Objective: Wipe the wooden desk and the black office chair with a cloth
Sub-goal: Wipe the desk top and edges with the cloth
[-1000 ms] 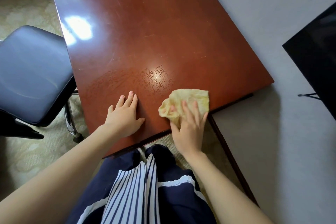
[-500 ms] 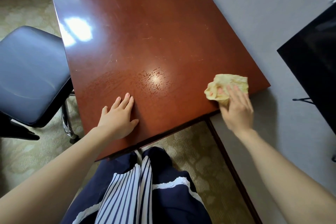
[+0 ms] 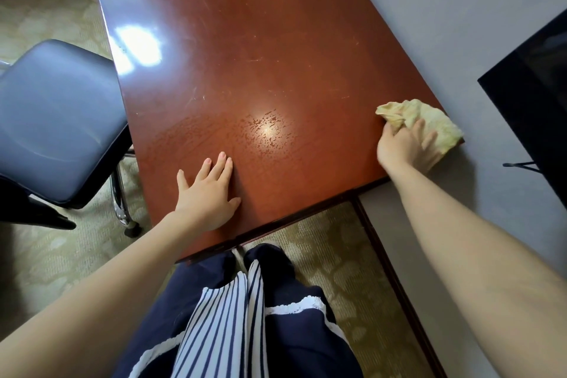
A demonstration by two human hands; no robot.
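A glossy reddish-brown wooden desk (image 3: 260,55) stretches away from me, its near edge just above my legs. My right hand (image 3: 402,147) presses a crumpled yellow cloth (image 3: 429,120) onto the desk's near right corner, fingers spread over the cloth. My left hand (image 3: 208,193) lies flat on the desk near its front edge, fingers straight, holding nothing. The black office chair (image 3: 55,120) stands to the left of the desk, its padded seat facing up and touching the desk's left edge.
A grey wall (image 3: 460,9) runs along the desk's right side. A black screen (image 3: 534,95) hangs on it at the far right. Patterned beige carpet (image 3: 46,270) covers the floor. The chair's chrome leg (image 3: 121,205) stands by the desk's left corner.
My right hand has slid the cloth rightward along the front of the desk, from the middle to the near right corner. My left hand has stayed flat in place.
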